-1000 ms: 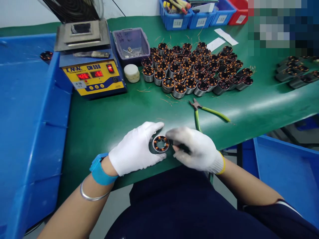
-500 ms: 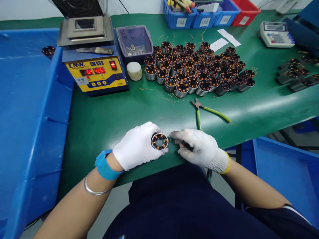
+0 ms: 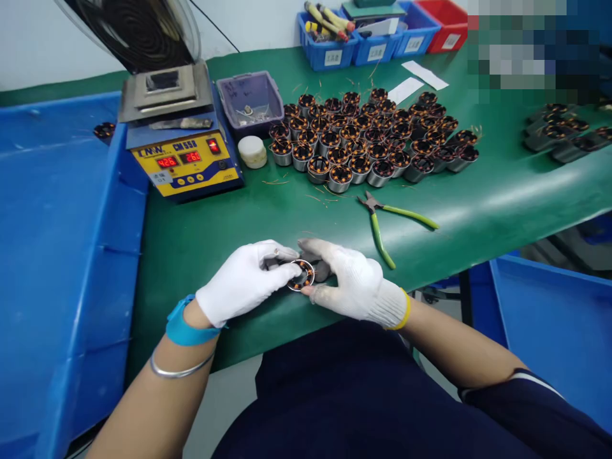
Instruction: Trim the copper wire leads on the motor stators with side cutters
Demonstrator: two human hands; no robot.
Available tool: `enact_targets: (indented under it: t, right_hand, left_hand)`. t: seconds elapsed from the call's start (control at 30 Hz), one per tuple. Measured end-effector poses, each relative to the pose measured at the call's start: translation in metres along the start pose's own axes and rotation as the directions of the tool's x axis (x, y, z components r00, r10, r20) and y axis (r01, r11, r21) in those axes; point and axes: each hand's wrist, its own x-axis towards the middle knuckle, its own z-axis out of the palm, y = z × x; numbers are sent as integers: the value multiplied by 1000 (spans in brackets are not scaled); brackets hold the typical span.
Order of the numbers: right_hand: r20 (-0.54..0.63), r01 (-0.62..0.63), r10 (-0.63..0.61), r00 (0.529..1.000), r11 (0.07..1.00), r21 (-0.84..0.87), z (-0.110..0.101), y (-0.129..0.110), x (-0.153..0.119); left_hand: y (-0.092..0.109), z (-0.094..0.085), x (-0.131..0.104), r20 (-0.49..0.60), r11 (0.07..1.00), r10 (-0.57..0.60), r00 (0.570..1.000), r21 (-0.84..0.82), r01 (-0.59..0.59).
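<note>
A motor stator (image 3: 308, 275), a metal ring with copper windings inside, is held between my two white-gloved hands near the table's front edge. My left hand (image 3: 246, 280) grips its left side, the thumb lying over the rim. From the other side my right hand (image 3: 354, 280) closes round it, fingers behind and thumb at the front. The stator's lower body is hidden by the gloves. Beyond my right hand, green-handled cutting pliers (image 3: 377, 213) lie with their handles spread. Farther back stand several similar stators (image 3: 339, 177) in a dense group, with loose copper wires sticking up.
A yellow-and-blue solder pot unit (image 3: 184, 159) stands at the back left beside a purple bin (image 3: 251, 105) and a white round jar (image 3: 252, 152). Large blue tubs flank the table (image 3: 205, 220). Blue bins (image 3: 332, 58) line the back. More stators (image 3: 549, 135) lie at the right.
My right hand has moved left and taken hold of the stator. My left hand has shifted its grip, bringing the thumb over the rim. The camera view has moved slightly.
</note>
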Motion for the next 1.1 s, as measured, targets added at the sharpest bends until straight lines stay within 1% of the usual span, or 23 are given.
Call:
enact_targets:
  t: [0.13, 0.27, 0.33, 0.37, 0.43, 0.5, 0.53, 0.57, 0.6, 0.63, 0.67, 0.7, 0.73, 0.77, 0.8, 0.83, 0.87, 0.93, 1.0, 1.03, 1.07, 1.1]
  right_hand:
    - [0, -18, 18, 1000, 1000, 19, 1, 0, 2]
    - [-10, -11, 11, 1000, 998, 60, 2, -1, 4]
    - [-26, -8, 10, 1000, 998, 69, 2, -2, 5]
    - [-32, -12, 14, 999, 997, 73, 3, -2, 5]
    - [-30, -31, 33, 999, 996, 87, 4, -2, 6]
    - [-28, -41, 45, 999, 991, 128, 7, 0, 6]
    - [-41, -36, 44, 998, 986, 166, 9, 1, 5]
    - [-63, -26, 40, 997, 977, 214, 12, 2, 5]
    - [-87, -9, 33, 996, 964, 267, 14, 3, 5]
    - [-111, 13, 23, 994, 948, 317, 17, 3, 6]
    - [-130, 36, 12, 991, 932, 360, 19, 3, 6]
    - [-138, 58, -3, 990, 917, 394, 20, 2, 7]
    - [-138, 76, -19, 990, 904, 421, 21, 2, 8]
    - [-131, 86, -31, 991, 893, 442, 21, 1, 8]
    - [-122, 88, -35, 992, 883, 461, 21, 1, 9]
    - [-109, 81, -32, 994, 869, 489, 19, 1, 10]
    - [-94, 66, -20, 995, 848, 527, 18, 2, 11]
    - [-61, 24, 18, 998, 784, 620, 13, 6, 13]
    - [-26, -20, 51, 998, 728, 685, 9, 9, 13]
    - [-18, -38, 69, 997, 730, 683, 7, 10, 13]
    - [-22, -55, 91, 996, 758, 650, 5, 9, 13]
    - [-36, -66, 108, 993, 804, 591, 4, 7, 13]
  left_hand:
    - [-1, 6, 3, -162, 998, 44, 986, -41, -51]
    - [7, 14, 5, -276, 995, 70, 959, -52, -88]
    - [12, 17, 5, -314, 988, 74, 946, -109, -113]
    - [14, 17, 4, -314, 976, 66, 947, -175, -126]
    - [15, 16, 2, -297, 914, 39, 954, -375, -154]
    - [13, 11, 0, -320, 791, 43, 946, -568, -228]
    - [10, 7, -1, -355, 731, 58, 933, -621, -282]
    - [6, 3, -2, -389, 697, 86, 917, -635, -335]
    - [3, -2, -3, -410, 694, 132, 902, -612, -380]
    - [-1, -6, -4, -404, 721, 191, 895, -561, -407]
    - [-4, -9, -5, -362, 772, 250, 898, -485, -410]
    - [-6, -11, -7, -291, 835, 292, 911, -387, -391]
    - [-8, -12, -9, -198, 896, 305, 932, -274, -351]
    - [-9, -12, -10, -106, 941, 287, 952, -154, -300]
    - [-9, -11, -12, -29, 969, 243, 969, -41, -244]
    - [-9, -9, -12, 23, 979, 196, 980, 54, -197]
    - [-8, -7, -13, 50, 979, 160, 986, 118, -165]
    - [-7, -2, -12, 69, 976, 141, 988, 159, -151]
    - [-5, 2, -10, 87, 976, 148, 985, 148, -160]
    - [-5, 3, -9, 97, 977, 149, 984, 142, -162]
    - [-5, 5, -8, 100, 978, 148, 984, 135, -161]
    - [-5, 6, -7, 92, 979, 149, 984, 125, -160]
